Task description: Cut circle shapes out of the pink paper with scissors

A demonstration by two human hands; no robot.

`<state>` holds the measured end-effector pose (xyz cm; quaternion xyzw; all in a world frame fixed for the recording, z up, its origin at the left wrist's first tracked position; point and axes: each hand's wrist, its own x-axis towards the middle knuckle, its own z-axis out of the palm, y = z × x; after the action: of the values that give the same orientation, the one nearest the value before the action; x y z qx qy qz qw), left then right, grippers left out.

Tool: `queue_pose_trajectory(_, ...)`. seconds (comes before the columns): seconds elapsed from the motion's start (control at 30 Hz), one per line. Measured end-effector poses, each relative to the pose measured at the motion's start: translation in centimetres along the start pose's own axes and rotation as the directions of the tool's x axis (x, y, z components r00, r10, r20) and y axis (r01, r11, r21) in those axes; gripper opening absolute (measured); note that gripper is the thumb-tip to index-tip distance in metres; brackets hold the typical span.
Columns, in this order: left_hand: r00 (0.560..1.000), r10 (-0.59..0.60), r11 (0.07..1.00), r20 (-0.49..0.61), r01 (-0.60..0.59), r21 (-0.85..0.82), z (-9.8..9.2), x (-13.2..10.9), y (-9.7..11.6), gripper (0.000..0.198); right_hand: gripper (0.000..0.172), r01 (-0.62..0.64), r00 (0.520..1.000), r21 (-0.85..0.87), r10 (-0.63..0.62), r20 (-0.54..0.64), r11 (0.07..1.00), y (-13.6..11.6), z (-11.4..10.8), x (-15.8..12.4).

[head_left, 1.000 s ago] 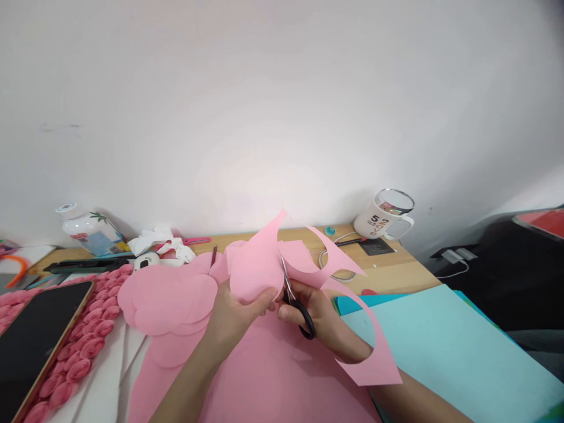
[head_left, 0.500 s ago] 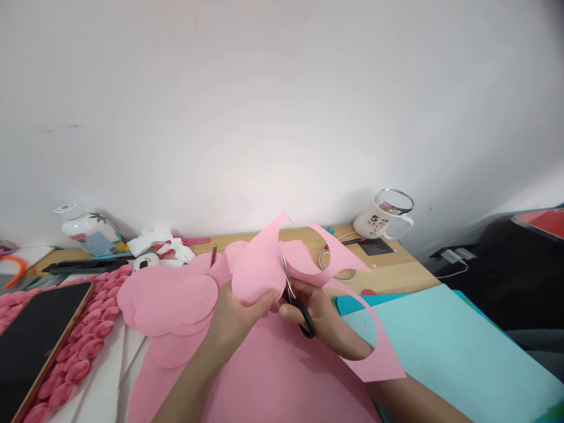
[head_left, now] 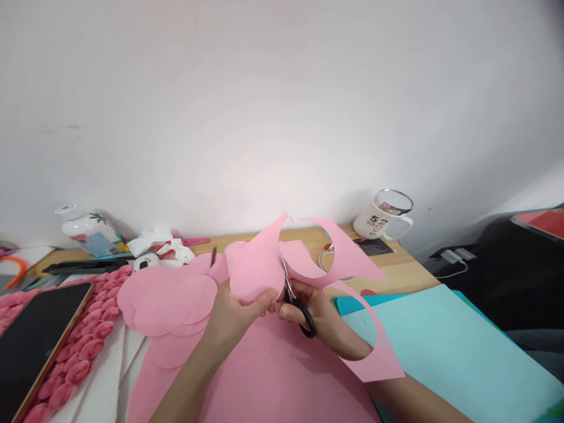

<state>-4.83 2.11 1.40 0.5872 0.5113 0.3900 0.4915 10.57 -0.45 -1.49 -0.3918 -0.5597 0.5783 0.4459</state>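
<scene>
A sheet of pink paper [head_left: 258,267] is pinched in my left hand [head_left: 235,317], thumb on top, its near edge bent over. My right hand [head_left: 315,308] is closed on black-handled scissors [head_left: 304,317], whose blades point up and away along a curved cut in the sheet. A cut strip with rounded edges [head_left: 348,264] curls off to the right, and another part of it hangs over my right wrist. Overlapping pink paper circles [head_left: 171,299] lie left of my hands. Larger pink paper [head_left: 282,376] lies beneath them.
A white mug [head_left: 381,217] stands at the back right, near a coiled cable [head_left: 326,258]. Light blue sheets [head_left: 445,346] lie on the right. To the left are a phone [head_left: 39,346] on a pink braided mat [head_left: 90,335], a white bottle [head_left: 88,232] and crumpled tissue [head_left: 154,241].
The loose cut strip right of the blades has swung a little to the right and down. My hands, the scissors and the held sheet have barely moved.
</scene>
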Motion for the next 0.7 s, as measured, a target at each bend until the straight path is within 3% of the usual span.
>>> queue_pose_trajectory(0.5,0.999,-0.023,0.993,0.023,0.026,-0.119,-0.3,0.1,0.1,0.015,0.015,-0.05,0.998,-0.043,0.048,-0.036,0.998,0.5,-0.3,-0.1)
queue_pose_trajectory(0.7,1.0,-0.004,0.991,0.0,0.004,-0.134,-0.2,0.0,0.2,0.015,0.021,-0.084,0.996,-0.047,0.083,-0.023,0.995,-0.3,-0.2,-0.3)
